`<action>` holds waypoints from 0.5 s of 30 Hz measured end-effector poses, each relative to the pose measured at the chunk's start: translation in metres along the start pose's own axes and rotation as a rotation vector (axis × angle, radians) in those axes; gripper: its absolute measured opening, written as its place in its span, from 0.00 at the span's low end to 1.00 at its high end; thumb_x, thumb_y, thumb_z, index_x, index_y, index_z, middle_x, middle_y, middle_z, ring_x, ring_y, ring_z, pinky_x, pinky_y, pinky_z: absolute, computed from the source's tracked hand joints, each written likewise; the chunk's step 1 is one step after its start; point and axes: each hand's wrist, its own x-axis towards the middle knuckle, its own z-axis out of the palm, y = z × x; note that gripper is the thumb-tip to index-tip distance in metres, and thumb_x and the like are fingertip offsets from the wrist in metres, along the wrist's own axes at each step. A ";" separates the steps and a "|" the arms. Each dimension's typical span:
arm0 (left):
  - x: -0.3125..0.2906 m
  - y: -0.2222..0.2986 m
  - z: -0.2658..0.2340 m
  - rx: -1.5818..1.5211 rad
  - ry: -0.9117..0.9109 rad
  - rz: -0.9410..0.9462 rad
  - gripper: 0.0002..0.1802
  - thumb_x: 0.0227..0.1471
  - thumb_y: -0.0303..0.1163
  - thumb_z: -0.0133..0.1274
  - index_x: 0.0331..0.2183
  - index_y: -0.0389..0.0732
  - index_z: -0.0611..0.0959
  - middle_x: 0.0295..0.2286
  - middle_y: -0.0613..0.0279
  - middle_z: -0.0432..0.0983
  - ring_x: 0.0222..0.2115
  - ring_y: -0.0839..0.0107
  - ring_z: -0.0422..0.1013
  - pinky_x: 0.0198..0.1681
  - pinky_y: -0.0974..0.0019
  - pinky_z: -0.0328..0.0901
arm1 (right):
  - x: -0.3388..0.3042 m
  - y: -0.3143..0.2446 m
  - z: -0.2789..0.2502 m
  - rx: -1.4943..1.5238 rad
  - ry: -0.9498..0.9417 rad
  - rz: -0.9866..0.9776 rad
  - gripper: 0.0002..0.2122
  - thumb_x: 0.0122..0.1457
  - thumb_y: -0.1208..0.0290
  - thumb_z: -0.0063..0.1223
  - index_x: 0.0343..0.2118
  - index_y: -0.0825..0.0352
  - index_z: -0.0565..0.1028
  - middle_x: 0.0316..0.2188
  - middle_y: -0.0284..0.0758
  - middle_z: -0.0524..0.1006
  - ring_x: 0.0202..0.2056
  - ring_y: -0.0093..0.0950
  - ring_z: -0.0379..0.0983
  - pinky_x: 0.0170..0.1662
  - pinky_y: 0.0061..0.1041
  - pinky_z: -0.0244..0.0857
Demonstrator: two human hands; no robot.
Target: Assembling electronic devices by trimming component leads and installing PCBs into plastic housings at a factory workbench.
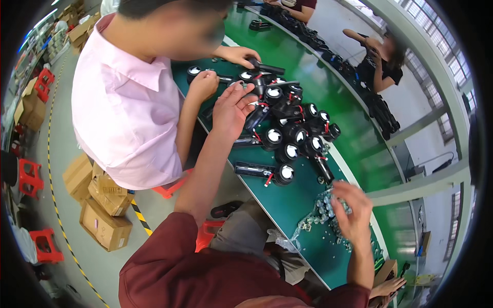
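Observation:
My left hand (pixel 232 112) reaches forward over the green workbench, palm turned up. A small shiny clear piece (pixel 242 84) shows at its thumb and fingertips. Just beyond and right of it lies a heap of black lamp-like housings (pixel 300 134), with round heads, white discs, tubular handles and red wires. My right hand (pixel 353 213) hangs over a pile of small clear and silvery parts (pixel 322 209), thumb and fingers apart, with nothing visible in it. Part of the pile is hidden behind that hand.
At my left, a co-worker in a pink shirt (pixel 123 102) handles a black housing (pixel 267 68). A clear plastic bag (pixel 281 239) lies at the bench's near edge. Cardboard boxes (pixel 105 223) and red stools (pixel 29 178) stand on the floor. More people sit across the bench.

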 end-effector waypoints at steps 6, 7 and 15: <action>-0.010 -0.027 0.019 0.042 -0.038 -0.059 0.17 0.62 0.28 0.51 0.52 0.40 0.73 0.47 0.50 0.78 0.37 0.66 0.78 0.38 0.67 0.72 | -0.156 0.002 -0.004 -0.096 0.377 0.446 0.07 0.51 0.83 0.56 0.35 0.73 0.80 0.37 0.46 0.81 0.38 0.40 0.79 0.45 0.34 0.72; -0.013 -0.030 0.021 0.038 -0.064 -0.045 0.17 0.62 0.28 0.51 0.52 0.40 0.73 0.47 0.49 0.78 0.37 0.66 0.78 0.38 0.67 0.72 | -0.180 0.008 0.000 -0.171 0.444 0.453 0.08 0.53 0.83 0.54 0.36 0.74 0.79 0.38 0.46 0.81 0.37 0.39 0.79 0.42 0.32 0.72; -0.042 -0.046 0.075 0.113 -0.154 0.036 0.18 0.61 0.33 0.55 0.50 0.39 0.71 0.41 0.51 0.80 0.31 0.65 0.79 0.31 0.66 0.73 | -0.303 0.033 0.029 -0.347 0.528 0.681 0.11 0.56 0.81 0.50 0.41 0.73 0.78 0.38 0.43 0.79 0.36 0.36 0.76 0.36 0.30 0.70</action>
